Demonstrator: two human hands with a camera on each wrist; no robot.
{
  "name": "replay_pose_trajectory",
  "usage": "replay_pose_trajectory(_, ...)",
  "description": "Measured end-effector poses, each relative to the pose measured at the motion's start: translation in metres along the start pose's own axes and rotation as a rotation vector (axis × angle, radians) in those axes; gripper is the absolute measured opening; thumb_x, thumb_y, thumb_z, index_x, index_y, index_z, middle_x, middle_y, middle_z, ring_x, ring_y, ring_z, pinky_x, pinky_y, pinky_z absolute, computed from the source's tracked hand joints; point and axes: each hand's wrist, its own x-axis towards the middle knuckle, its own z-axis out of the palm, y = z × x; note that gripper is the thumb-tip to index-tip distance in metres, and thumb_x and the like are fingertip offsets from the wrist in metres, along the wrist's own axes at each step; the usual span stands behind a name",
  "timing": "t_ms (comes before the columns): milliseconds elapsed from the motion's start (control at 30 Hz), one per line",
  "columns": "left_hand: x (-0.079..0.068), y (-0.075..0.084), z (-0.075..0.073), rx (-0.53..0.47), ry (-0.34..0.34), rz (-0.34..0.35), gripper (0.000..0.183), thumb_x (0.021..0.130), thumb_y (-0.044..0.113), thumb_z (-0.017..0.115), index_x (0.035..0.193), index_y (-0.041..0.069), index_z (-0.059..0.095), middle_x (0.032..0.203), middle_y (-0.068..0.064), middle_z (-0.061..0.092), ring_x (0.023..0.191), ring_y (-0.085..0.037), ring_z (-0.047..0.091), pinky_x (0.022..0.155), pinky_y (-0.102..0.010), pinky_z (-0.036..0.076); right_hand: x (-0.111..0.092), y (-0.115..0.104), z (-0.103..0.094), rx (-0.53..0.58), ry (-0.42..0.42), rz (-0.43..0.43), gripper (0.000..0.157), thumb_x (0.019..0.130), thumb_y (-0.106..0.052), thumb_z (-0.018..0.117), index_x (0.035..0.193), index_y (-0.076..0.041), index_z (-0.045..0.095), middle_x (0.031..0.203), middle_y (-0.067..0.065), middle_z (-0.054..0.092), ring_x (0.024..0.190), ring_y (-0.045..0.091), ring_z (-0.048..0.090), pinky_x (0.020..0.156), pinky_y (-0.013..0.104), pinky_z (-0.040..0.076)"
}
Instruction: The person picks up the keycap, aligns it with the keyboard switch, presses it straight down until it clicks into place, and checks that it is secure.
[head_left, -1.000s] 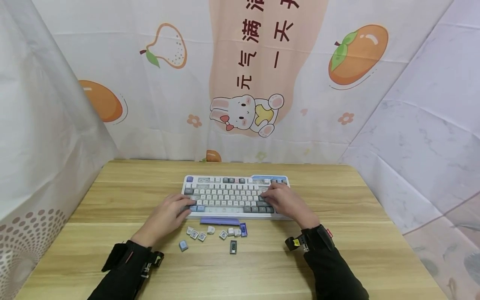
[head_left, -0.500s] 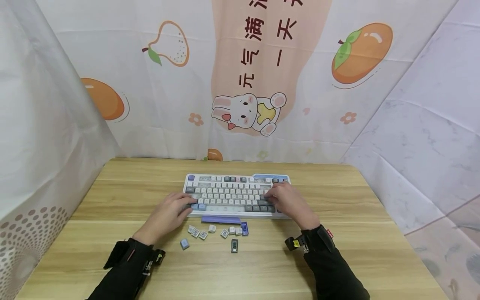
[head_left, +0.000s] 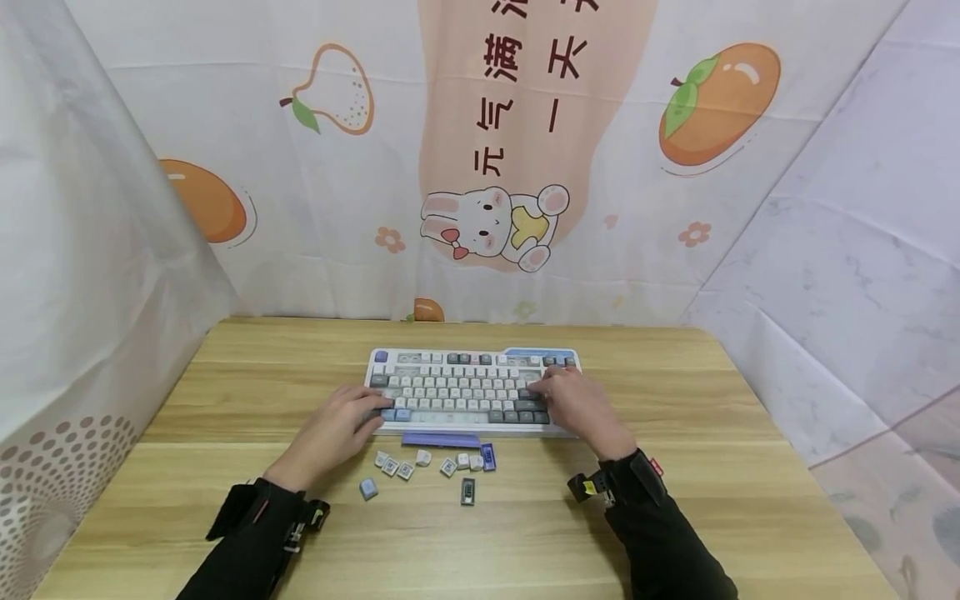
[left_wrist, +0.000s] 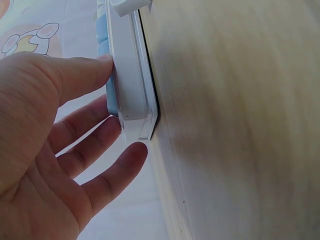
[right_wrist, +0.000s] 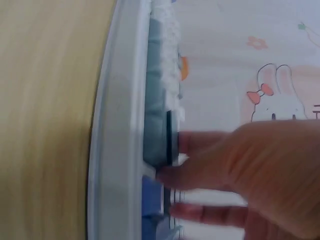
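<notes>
A compact keyboard (head_left: 450,417) with white, grey and blue keycaps lies on the wooden table, some key slots bare. At its left end my left hand (head_left: 341,429) rests, fingers loosely bent. In the left wrist view the thumb (left_wrist: 87,75) touches the blue keycaps (left_wrist: 104,50) near the front edge, and the little finger stays off the case. Over the right end, my right hand (head_left: 581,408) pinches a dark grey keycap (right_wrist: 171,135), which stands a little above its neighbours. The right wrist view is blurred, and the hand hides keys beneath it.
Before the keyboard lie a purple spacebar (head_left: 440,440), several loose white keycaps (head_left: 405,471), a purple keycap (head_left: 488,457), a blue keycap (head_left: 367,488) and a dark keycap (head_left: 468,492) lying underside up. A printed curtain (head_left: 337,208) hangs behind the table (head_left: 525,542).
My right hand has shifted very slightly over the right end of the keyboard. My left hand and the loose keycaps keep their places; the head view sways a little.
</notes>
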Motion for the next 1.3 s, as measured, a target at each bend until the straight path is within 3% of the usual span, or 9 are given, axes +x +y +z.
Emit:
replay_pose_trajectory(200, -0.001, -0.001, 0.000, 0.000, -0.007, -0.006, 0.028, 0.088, 0.018, 0.066, 0.115, 0.011, 0.068, 0.118, -0.009, 0.062, 0.112, -0.025, 0.053, 0.094, -0.045, 0.043, -0.001, -0.002, -0.006, 0.047, -0.062, -0.034, 0.026, 0.081, 0.000, 0.066, 0.102, -0.011, 0.075, 0.096, 0.004, 0.066, 0.087, 0.023, 0.060, 0.074, 0.036, 0.050)
replay_pose_trajectory(533, 0.001, 0.000, -0.001, 0.002, -0.009, -0.004, 0.029, 0.087, 0.018, 0.067, 0.115, 0.011, 0.068, 0.118, -0.009, 0.063, 0.112, -0.025, 0.053, 0.095, -0.045, 0.042, 0.003, 0.011, 0.007, 0.174, -0.030, 0.008, 0.017, 0.083, -0.005, 0.069, 0.097, -0.014, 0.073, 0.094, -0.001, 0.069, 0.088, 0.015, 0.063, 0.075, 0.033, 0.052)
replay_pose_trajectory(867, 0.000, 0.002, -0.003, -0.009, -0.005, -0.016, 0.028, 0.088, 0.016, 0.067, 0.115, 0.010, 0.068, 0.118, -0.010, 0.062, 0.112, -0.026, 0.053, 0.094, -0.046, 0.042, 0.010, 0.012, 0.012, 0.252, -0.028, -0.144, 0.013, 0.082, -0.008, 0.071, 0.094, -0.013, 0.068, 0.093, -0.003, 0.066, 0.086, 0.010, 0.060, 0.075, 0.028, 0.051)
replay_pose_trajectory(1067, -0.001, 0.001, -0.003, -0.015, -0.001, -0.016, 0.028, 0.087, 0.016, 0.067, 0.114, 0.010, 0.068, 0.118, -0.009, 0.062, 0.111, -0.025, 0.053, 0.093, -0.045, 0.043, 0.010, 0.015, 0.012, 0.263, -0.014, -0.084, 0.021, 0.083, -0.006, 0.070, 0.103, -0.012, 0.068, 0.098, -0.002, 0.067, 0.088, 0.010, 0.060, 0.077, 0.029, 0.050)
replay_pose_trajectory(1300, 0.000, 0.000, -0.001, -0.019, 0.023, 0.002, 0.027, 0.086, 0.014, 0.068, 0.113, 0.009, 0.069, 0.117, -0.011, 0.063, 0.110, -0.026, 0.054, 0.093, -0.045, 0.044, 0.007, 0.019, 0.010, 0.216, 0.001, -0.052, 0.018, 0.083, -0.007, 0.071, 0.100, -0.014, 0.072, 0.094, -0.002, 0.067, 0.084, 0.012, 0.060, 0.072, 0.031, 0.050)
